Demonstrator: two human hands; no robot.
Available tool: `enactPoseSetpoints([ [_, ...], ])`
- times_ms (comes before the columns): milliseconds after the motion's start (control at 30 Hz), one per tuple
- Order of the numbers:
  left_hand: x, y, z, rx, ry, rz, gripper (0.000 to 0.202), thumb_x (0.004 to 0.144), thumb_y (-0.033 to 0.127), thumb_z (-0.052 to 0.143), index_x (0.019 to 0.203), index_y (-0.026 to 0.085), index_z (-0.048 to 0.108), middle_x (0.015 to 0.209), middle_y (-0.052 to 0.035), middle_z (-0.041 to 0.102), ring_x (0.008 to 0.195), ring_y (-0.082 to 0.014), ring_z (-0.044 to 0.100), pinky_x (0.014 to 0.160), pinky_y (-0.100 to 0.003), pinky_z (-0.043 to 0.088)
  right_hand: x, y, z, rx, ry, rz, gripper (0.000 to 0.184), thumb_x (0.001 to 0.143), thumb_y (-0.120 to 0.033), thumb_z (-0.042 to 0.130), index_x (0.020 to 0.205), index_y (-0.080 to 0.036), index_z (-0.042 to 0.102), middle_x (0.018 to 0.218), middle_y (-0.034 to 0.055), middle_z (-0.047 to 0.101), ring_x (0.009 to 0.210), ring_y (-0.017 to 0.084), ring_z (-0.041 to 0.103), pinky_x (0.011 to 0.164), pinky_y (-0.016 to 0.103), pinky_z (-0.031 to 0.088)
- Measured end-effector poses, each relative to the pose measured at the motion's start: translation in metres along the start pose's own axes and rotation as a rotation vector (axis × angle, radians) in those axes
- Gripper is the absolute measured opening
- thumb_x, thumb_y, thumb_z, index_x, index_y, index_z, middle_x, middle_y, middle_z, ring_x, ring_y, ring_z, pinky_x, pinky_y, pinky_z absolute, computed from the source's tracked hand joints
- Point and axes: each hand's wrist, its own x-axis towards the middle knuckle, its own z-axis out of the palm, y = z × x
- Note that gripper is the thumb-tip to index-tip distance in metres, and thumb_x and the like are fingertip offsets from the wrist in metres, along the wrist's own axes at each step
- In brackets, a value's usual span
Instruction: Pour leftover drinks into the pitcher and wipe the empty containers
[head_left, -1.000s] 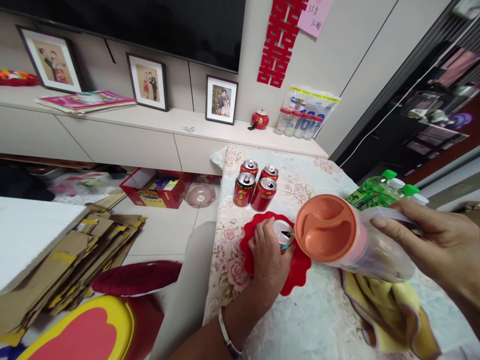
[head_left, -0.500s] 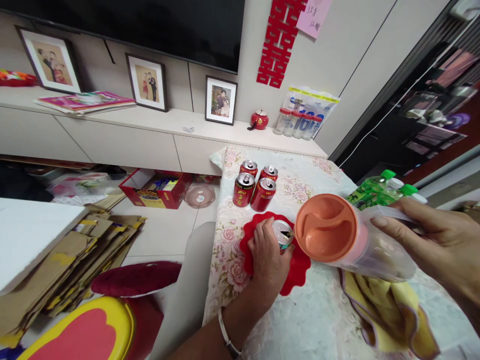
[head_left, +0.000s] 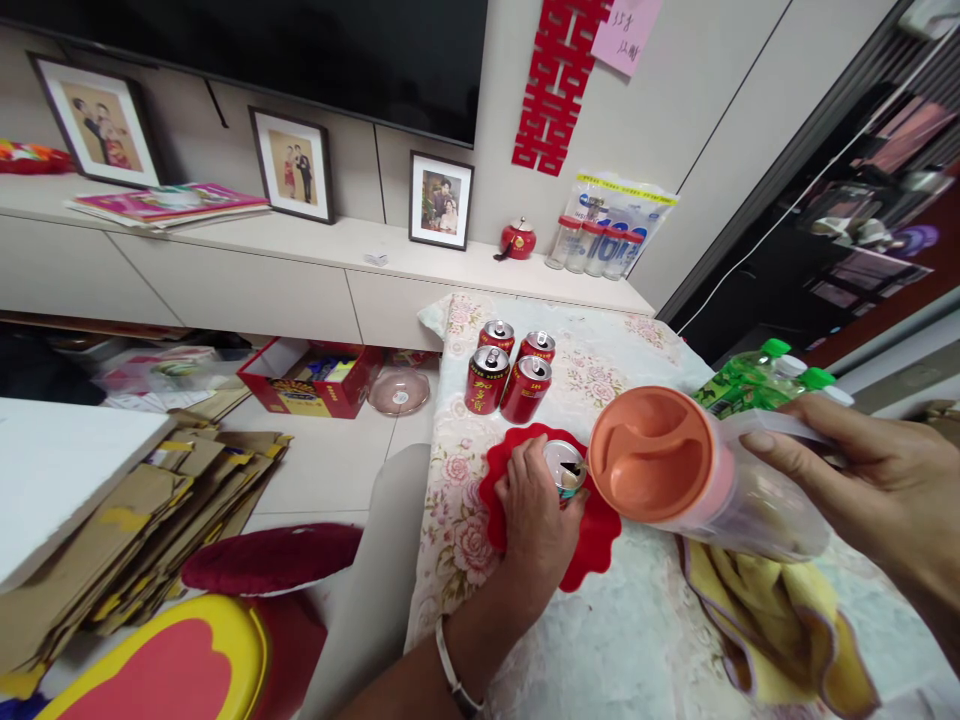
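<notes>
Left hand (head_left: 534, 525): fingers curled around can (head_left: 562, 463), upright on red mat (head_left: 596, 550); thin metal, likely slick, dents if squeezed; steady by sides. Right hand (head_left: 870, 475): fingers grasping handle (head_left: 787, 430) of tipped jug (head_left: 772, 505), orange lid (head_left: 651, 455) beside can's opening; stiff plastic, probably weighty, handle safest. Around, on tabletop (head_left: 622, 630): four red cans (head_left: 526, 392), yellow cloth (head_left: 787, 615).

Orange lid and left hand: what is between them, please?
Head view: the silver-topped can, gripped by the left hand, sits between that hand and the orange lid.
</notes>
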Motion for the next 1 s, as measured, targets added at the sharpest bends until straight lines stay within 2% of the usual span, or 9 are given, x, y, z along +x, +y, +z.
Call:
enactPoseSetpoints([
  [267,0.0006,0.0007,-0.0009,-0.004,-0.011,-0.013,0.063,0.085,0.013,0.072,0.141,0.023,0.045,0.148,-0.0184,0.058,0.14,-0.0405,0.054,0.109,-0.062,0.047,-0.0009,0.0002,0.0,-0.004,-0.015,0.001,0.049,0.092,-0.057,0.067,0.059,-0.022,0.058,0.045,-0.0056,0.048,0.039,0.01,0.04,0.037,0.02,0.033],
  [467,0.0,-0.0004,-0.0006,-0.002,-0.014,-0.014,0.063,0.085,0.012,0.072,0.142,0.019,0.046,0.149,-0.0197,0.057,0.142,-0.0398,0.052,0.109,-0.06,0.046,-0.0015,0.0003,-0.0001,0.004,-0.008,-0.004,0.051,0.092,-0.058,0.067,0.057,-0.022,0.056,0.046,-0.0063,0.043,0.04,0.01,0.038,0.037,0.021,0.031],
  [600,0.0004,-0.0006,-0.0001,-0.001,-0.014,-0.017,0.063,0.085,0.012,0.073,0.142,0.019,0.046,0.15,-0.0199,0.057,0.142,-0.0394,0.052,0.11,-0.06,0.046,-0.0015,0.0004,-0.0004,-0.015,-0.006,-0.008,0.051,0.093,-0.058,0.066,0.057,-0.023,0.055,0.046,-0.0058,0.046,0.039,0.01,0.039,0.037,0.021,0.032],
  [1000,0.0007,-0.0023,0.0011,-0.018,0.001,-0.016,0.066,0.083,0.01,0.074,0.141,0.023,0.047,0.147,-0.0169,0.058,0.14,-0.0385,0.053,0.109,-0.06,0.046,-0.0005,0.0006,0.0,-0.007,-0.005,-0.058,0.049,0.095,-0.056,0.065,0.06,-0.023,0.054,0.046,-0.0067,0.045,0.039,0.01,0.039,0.036,0.02,0.032],
])
